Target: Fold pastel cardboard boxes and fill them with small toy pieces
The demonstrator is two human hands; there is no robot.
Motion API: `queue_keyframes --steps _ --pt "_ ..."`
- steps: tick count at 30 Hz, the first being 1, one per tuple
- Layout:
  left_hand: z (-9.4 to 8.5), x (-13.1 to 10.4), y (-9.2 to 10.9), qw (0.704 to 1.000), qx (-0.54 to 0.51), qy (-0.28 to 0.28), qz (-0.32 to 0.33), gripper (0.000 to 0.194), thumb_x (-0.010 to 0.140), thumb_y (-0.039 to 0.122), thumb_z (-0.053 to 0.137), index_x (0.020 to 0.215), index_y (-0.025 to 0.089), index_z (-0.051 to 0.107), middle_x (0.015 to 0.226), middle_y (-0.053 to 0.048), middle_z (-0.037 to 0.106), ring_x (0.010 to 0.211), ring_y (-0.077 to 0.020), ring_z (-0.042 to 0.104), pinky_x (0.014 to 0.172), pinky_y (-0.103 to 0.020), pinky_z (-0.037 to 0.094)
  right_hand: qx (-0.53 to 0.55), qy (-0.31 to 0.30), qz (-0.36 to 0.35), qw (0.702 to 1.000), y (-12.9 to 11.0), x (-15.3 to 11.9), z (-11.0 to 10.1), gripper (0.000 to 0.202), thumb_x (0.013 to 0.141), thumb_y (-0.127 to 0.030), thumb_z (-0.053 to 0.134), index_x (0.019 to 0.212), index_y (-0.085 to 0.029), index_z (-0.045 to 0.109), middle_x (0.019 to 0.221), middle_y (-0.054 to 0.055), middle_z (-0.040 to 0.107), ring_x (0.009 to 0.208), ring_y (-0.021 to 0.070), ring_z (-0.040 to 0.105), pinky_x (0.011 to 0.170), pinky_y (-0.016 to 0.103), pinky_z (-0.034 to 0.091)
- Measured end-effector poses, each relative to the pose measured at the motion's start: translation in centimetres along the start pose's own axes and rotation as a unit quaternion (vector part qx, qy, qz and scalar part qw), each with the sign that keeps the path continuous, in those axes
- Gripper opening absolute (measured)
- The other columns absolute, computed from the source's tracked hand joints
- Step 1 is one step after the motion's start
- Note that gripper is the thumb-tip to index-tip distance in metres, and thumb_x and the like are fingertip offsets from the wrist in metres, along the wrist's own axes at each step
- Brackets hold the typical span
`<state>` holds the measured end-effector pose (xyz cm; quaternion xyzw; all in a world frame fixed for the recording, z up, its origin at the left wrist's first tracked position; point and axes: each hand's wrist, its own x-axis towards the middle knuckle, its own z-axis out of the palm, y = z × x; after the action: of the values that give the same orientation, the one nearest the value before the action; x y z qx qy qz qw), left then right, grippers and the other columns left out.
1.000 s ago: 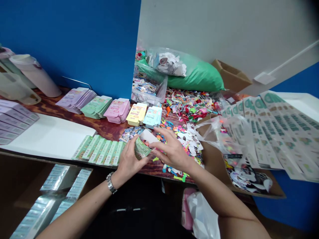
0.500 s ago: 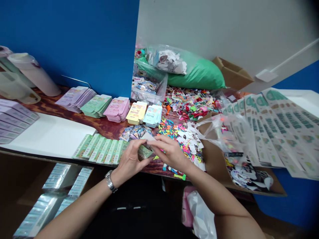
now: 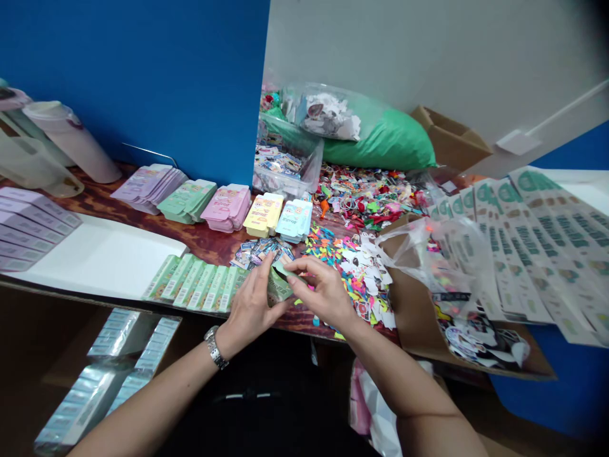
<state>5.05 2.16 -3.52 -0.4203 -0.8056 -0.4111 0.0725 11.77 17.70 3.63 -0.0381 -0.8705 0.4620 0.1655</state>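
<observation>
Flap [image 3: 284, 270] now bent, green box [image 3: 278, 291] gapes upward, long axis unclear, left hand [image 3: 251, 303] gripping it, right hand [image 3: 321, 287] pinching flap.

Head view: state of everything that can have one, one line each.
Left hand: gripping the green box
Right hand: fingers at the box's opening
Green box: held, gap showing at its top
Row of green boxes: side by side
Clear bin: filled
Green bag: bulging
Brown carton: top open
White bottle: lid on
</observation>
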Motion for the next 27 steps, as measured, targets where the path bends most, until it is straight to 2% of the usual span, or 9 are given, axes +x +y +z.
queue_keyframes --steps 2,4,7,11,15,19,23,27 --pt "0.0 0.0 0.1 1.0 0.011 -0.01 -0.002 0.096 0.084 0.038 0.065 0.154 0.016 0.003 0.134 -0.02 0.05 0.12 -0.0301 0.055 0.095 -0.04 0.051 -0.006 0.018 -0.002 1.0 0.0 0.0 0.2 0.018 0.085 -0.013 0.061 0.098 -0.021 0.069 0.098 0.004 0.07 0.095 0.0176 0.066 0.083 0.031 0.057" --pt "-0.1 0.0 0.2 0.999 0.029 -0.019 -0.004 0.099 0.084 0.037 0.064 0.154 0.014 -0.002 0.128 -0.02 0.053 0.114 -0.0309 0.057 0.088 -0.04 0.053 -0.022 0.021 -0.033 0.999 -0.1 -0.2 0.3 0.021 0.086 -0.011 0.059 0.099 -0.023 0.07 0.101 0.004 0.071 0.098 0.0177 0.067 0.09 0.034 0.055" --pt "-0.2 0.1 0.2 0.995 0.096 -0.028 0.005 0.1 0.086 0.04 0.06 0.153 0.01 -0.008 0.114 -0.02 0.056 0.102 -0.032 0.059 0.079 -0.041 0.054 -0.063 0.026 -0.097 0.993 -0.1 -0.9 0.7 0.029 0.092 -0.012 0.053 0.113 -0.027 0.068 0.11 0.003 0.071 0.104 0.0179 0.066 0.098 0.037 0.053" --pt "-0.4 0.3 -0.1 0.984 0.17 -0.031 0.041 0.098 0.089 0.044 0.053 0.151 0.003 -0.01 0.101 -0.018 0.056 0.087 -0.0302 0.057 0.071 -0.041 0.053 -0.127 0.077 -0.157 0.976 0.5 -2.0 2.2 0.05 0.094 -0.008 0.047 0.141 -0.026 0.049 0.127 0.006 0.064 0.117 0.0198 0.061 0.103 0.037 0.051" --pt "-0.6 0.4 -0.3 0.98 0.191 -0.02 0.058 0.095 0.089 0.04 0.052 0.151 0.002 -0.009 0.105 -0.019 0.054 0.09 -0.0295 0.056 0.072 -0.039 0.053 -0.155 0.088 -0.204 0.963 1.3 -2.7 3.4 0.063 0.093 -0.004 0.044 0.152 -0.025 0.031 0.139 0.009 0.055 0.128 0.0222 0.053 0.107 0.039 0.049" --pt "-1.2 0.1 -0.1 0.98 0.184 -0.056 0.042 0.095 0.087 0.036 0.054 0.152 0.007 -0.009 0.116 -0.02 0.051 0.098 -0.0303 0.054 0.078 -0.041 0.053 -0.119 0.063 -0.184 0.974 1.9 -2.3 3.1 0.055 0.094 -0.007 0.048 0.146 -0.024 0.041 0.135 0.009 0.058 0.124 0.0202 0.057 0.104 0.037 0.05" --pt "-1.9 -0.4 0.5 0.986 0.11 -0.124 -0.006 0.095 0.087 0.034 0.053 0.152 0.011 -0.013 0.12 -0.018 0.048 0.104 -0.0292 0.052 0.08 -0.04 0.054 -0.078 0.038 -0.142 0.986 2.9 -1.9 3.0 0.042 0.095 -0.01 0.049 0.134 -0.024 0.053 0.124 0.006 0.065 0.116 0.0179 0.061 0.101 0.035 0.051" --pt "-2.0 -1.1 0.5 0.982 0.109 -0.152 -0.018 0.085 0.089 0.017 0.043 0.152 0.015 -0.013 0.116 -0.016 0.048 0.103 -0.0276 0.051 0.08 -0.039 0.053 -0.043 -0.03 -0.126 0.991 4.5 -2.3 4.5 0.04 0.093 -0.01 0.047 0.129 -0.024 0.058 0.118 0.006 0.066 0.111 0.0183 0.062 0.096 0.035 0.053"
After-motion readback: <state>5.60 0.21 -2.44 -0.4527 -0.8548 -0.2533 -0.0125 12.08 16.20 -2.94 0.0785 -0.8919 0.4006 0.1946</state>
